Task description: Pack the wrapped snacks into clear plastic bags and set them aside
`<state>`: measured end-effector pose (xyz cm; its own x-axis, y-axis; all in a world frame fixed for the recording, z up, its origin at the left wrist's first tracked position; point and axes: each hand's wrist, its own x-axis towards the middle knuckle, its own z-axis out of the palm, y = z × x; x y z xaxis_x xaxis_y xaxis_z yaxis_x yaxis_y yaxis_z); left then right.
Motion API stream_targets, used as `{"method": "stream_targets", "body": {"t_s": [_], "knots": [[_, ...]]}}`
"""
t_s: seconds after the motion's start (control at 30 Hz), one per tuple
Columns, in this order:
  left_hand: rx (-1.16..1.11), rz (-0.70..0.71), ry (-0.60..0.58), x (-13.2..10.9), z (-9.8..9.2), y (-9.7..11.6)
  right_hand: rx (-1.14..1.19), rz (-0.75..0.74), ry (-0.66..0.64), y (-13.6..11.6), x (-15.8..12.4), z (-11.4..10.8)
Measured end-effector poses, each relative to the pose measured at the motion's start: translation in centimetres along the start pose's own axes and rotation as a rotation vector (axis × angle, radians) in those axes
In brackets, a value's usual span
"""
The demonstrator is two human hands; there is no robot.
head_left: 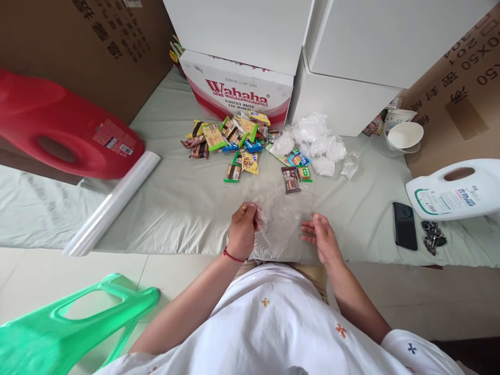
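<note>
A thin clear plastic bag (279,224) is stretched between my hands over the near edge of the cloth-covered table. My left hand (244,229), with a red string on its wrist, is closed, its thumb and fingers pinching the bag's crumpled left side. On the other side, my right hand (322,237) pinches the bag's right edge between thumb and forefinger, the other fingers stretched toward it. Just beyond the bag lie a brown snack packet (291,179) and a small green packet (304,173). Farther back is a heap of wrapped snacks (234,133) beside several crumpled clear plastic bundles (314,138).
A Wahaha carton (238,91) and white boxes (351,99) stand behind. At left are a red jug (70,125), a clear plastic roll (113,203) and a green stool (78,323). At right: paper cups (405,136), a white jug (461,190), a phone (405,225), keys (433,237).
</note>
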<state>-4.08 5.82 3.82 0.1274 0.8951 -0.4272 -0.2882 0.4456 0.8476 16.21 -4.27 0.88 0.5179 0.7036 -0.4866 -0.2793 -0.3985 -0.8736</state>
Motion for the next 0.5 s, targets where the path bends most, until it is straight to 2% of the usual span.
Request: {"method": "stream_targets", "body": {"t_s": [0.1,0.23,0.33,0.43,0.5], "knots": [[-0.085,-0.031,-0.063,-0.5,0.3,0.2,0.086,0.107,-0.088,0.1,-0.5,2.1],[-0.217,-0.156,-0.097,0.1,-0.9,0.6,0.1,0.09,-0.136,-0.8,0.4,3.5],[-0.179,-0.25,-0.078,1.4,-3.3,1.3,0.101,0.038,-0.121,-1.6,1.5,2.7],[0.006,-0.292,-0.073,2.8,-6.7,2.0,0.071,-0.012,-0.117,-2.3,2.0,1.5],[0.164,-0.27,-0.024,3.5,-8.9,2.5,0.034,-0.03,-0.122,-2.4,1.9,0.9]]}}
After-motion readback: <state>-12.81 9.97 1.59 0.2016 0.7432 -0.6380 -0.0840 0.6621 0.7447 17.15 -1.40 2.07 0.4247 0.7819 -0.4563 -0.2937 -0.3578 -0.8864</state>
